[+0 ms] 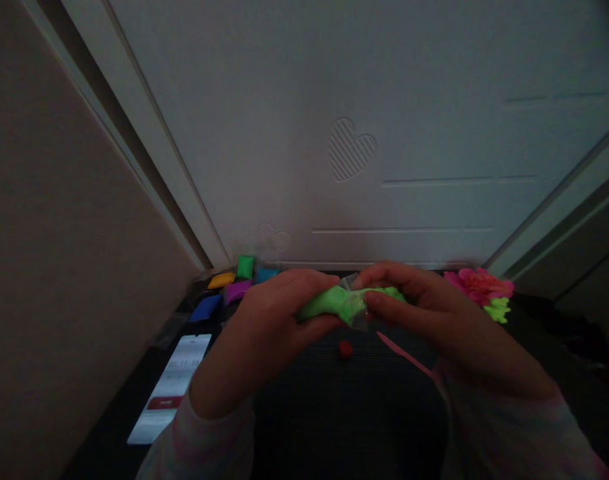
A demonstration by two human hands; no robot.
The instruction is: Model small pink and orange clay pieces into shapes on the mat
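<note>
Both my hands hold a lump of bright green clay (334, 303) in a clear wrapper, raised above a dark mat (334, 407). My left hand (264, 327) grips its left end, fingers curled round it. My right hand (424, 313) pinches the right end between thumb and fingers. A small red clay ball (345, 349) lies on the mat just below the hands. A thin pink stick (402, 353) lies beside it, partly hidden by my right wrist.
Several small clay packets, green (245, 266), yellow (221, 280), purple (237, 291) and blue (205, 307), lie at the back left. A lit phone (172, 387) rests at the left. A pink clay flower with green leaves (482, 290) sits at the right. A white door (364, 133) stands behind.
</note>
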